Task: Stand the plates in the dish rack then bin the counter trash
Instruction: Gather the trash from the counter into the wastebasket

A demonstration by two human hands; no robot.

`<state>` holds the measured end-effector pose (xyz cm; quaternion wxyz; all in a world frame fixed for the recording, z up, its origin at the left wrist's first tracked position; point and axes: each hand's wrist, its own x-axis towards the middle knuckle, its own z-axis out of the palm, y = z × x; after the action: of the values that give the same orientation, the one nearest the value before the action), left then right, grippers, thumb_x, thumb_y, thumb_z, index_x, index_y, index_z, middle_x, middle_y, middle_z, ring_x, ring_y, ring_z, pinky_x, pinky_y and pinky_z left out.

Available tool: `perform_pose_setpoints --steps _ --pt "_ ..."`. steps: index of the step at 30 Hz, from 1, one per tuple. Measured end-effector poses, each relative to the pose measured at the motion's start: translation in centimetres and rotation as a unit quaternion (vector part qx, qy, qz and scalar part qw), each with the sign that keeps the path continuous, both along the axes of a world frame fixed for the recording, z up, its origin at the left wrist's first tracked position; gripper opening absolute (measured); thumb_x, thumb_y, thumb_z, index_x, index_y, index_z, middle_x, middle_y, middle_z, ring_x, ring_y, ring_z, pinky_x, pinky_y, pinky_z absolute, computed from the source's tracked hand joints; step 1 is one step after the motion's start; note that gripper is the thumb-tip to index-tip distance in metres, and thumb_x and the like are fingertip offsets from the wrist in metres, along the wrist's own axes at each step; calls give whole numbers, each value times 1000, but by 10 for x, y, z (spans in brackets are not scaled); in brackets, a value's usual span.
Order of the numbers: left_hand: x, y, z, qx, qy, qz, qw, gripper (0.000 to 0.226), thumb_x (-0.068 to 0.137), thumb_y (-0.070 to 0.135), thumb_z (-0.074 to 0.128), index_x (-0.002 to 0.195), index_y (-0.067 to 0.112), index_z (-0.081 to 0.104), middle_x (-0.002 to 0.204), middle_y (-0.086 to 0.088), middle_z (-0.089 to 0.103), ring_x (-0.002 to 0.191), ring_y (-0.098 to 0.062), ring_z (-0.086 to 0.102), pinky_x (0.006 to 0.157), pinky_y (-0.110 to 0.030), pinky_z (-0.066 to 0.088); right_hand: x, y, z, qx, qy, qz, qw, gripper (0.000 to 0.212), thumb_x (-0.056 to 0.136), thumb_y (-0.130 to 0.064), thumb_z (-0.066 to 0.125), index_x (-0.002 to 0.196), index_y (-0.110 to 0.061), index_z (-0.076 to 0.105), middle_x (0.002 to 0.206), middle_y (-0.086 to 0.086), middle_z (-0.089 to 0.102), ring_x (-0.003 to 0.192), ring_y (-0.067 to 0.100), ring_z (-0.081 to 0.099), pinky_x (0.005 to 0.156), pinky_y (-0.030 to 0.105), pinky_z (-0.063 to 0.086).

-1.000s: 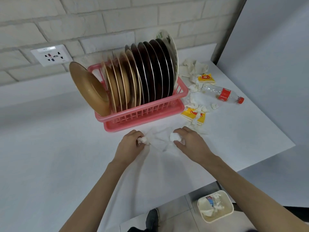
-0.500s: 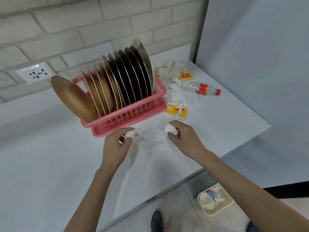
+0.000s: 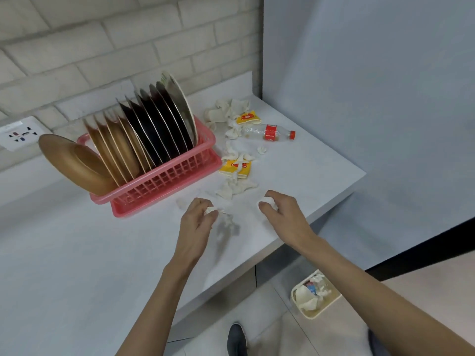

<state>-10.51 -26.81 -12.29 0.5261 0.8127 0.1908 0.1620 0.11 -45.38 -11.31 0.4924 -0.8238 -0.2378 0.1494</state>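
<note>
Several brown, black and pale plates (image 3: 144,132) stand in the pink dish rack (image 3: 180,173); one brown plate (image 3: 74,165) leans over its left end. In front of the rack my left hand (image 3: 198,222) pinches a white tissue wad (image 3: 210,209), and my right hand (image 3: 282,217) pinches another tissue wad (image 3: 268,201). Both hands hover just above the white counter (image 3: 77,253). Trash lies right of the rack: crumpled tissues (image 3: 235,188), two yellow wrappers (image 3: 235,168), and an empty plastic bottle (image 3: 270,132) with a red label.
A cream bin (image 3: 314,310) holding trash sits on the floor below the counter's right edge. A grey wall (image 3: 372,86) closes the right side and a brick wall with a socket (image 3: 18,134) stands behind. My shoe (image 3: 236,337) shows on the floor.
My hands have drawn apart, each with a tissue wad, and lifted slightly off the counter. The view has swung right and downward, so more of the bin shows.
</note>
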Motion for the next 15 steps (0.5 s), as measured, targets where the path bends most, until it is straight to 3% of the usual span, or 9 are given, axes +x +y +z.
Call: perform_pose_setpoints --steps 2,5,7,9,12,15 --pt "5 -22 -3 -7 29 -5 1000 25 83 39 53 87 18 64 92 9 64 89 -15 62 82 -48 55 -3 -19 -2 -6 18 -11 1000 37 92 -33 49 86 2 57 77 19 55 64 19 47 59 31 37" --pt "13 -58 -7 -35 53 -22 998 12 92 16 55 84 9 61 83 4 72 81 -17 70 80 -46 59 -8 -51 -6 -12 40 -30 999 25 90 -24 55 72 -8 51 67 2 45 60 13 43 59 26 37" --pt "17 -83 -8 -56 63 -49 995 10 94 5 53 86 2 56 81 0 73 76 -20 72 74 -41 61 -11 -73 -12 -10 63 -43 997 20 87 -18 60 72 -5 52 68 11 52 58 16 50 57 28 42" --pt "19 -106 -12 -70 73 -71 992 7 91 3 55 85 0 55 81 -2 71 73 -24 72 71 -40 61 -17 -95 -16 -3 84 -57 995 13 84 -14 62 77 -3 58 72 17 61 56 15 54 53 28 44" --pt "25 -139 -25 -94 93 -83 988 5 85 5 58 79 3 57 76 -6 69 70 -25 68 62 -40 57 -26 -126 -21 5 118 -85 989 13 84 -12 63 80 -24 58 74 8 65 55 9 61 49 24 48" --pt "25 -168 -38 -132 95 -91 983 13 84 4 55 83 10 67 83 -5 71 80 -24 67 64 -35 58 -36 -152 -32 -10 125 -102 987 12 83 -11 64 86 -19 57 77 9 66 55 8 61 50 25 51"
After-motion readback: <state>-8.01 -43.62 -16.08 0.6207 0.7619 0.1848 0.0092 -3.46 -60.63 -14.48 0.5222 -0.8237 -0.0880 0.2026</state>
